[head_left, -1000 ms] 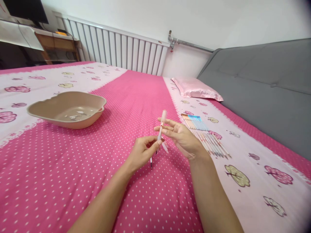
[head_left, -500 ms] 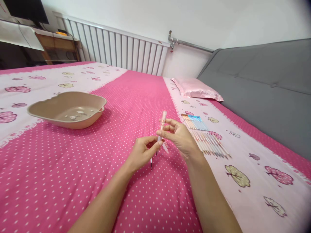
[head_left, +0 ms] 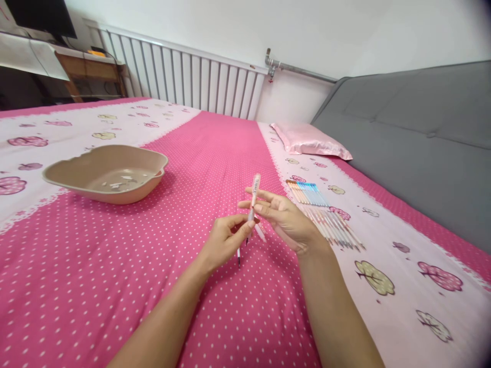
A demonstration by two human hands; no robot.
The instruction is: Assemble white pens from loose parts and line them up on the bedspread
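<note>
Our two hands meet above the dotted pink middle strip of the bed [head_left: 115,286], closer to its near edge than to the far one. Our right hand [head_left: 286,221] holds a pale pink pen [head_left: 254,193] nearly upright, its top leaning slightly away from us. The thumb and the first fingers close narrowly on the lower part of the pen, while the other fingers stretch out loosely toward the left. Our left hand [head_left: 224,240] is pinched shut, thumb against forefinger, on a thin refill [head_left: 238,258]. Its dark tip points down at the cover without touching it. The left fingertips sit right at the lower end of the pen, touching or nearly touching the right fingers; we cannot tell which. A small pink piece [head_left: 261,233] juts out below the right fingers, and we cannot tell which hand holds it.

Just right of our right hand, a row of pens [head_left: 326,214] lies side by side on the pale printed strip toward the headboard [head_left: 414,138] edge of the bed. A beige bowl [head_left: 76,186] rests toward the left edge, well apart from the hands, with a few small bits inside it. A pink pillow [head_left: 310,140] lies at the far corner by the headboard. A white radiator [head_left: 184,76] runs along the wall beyond the far edge.
</note>
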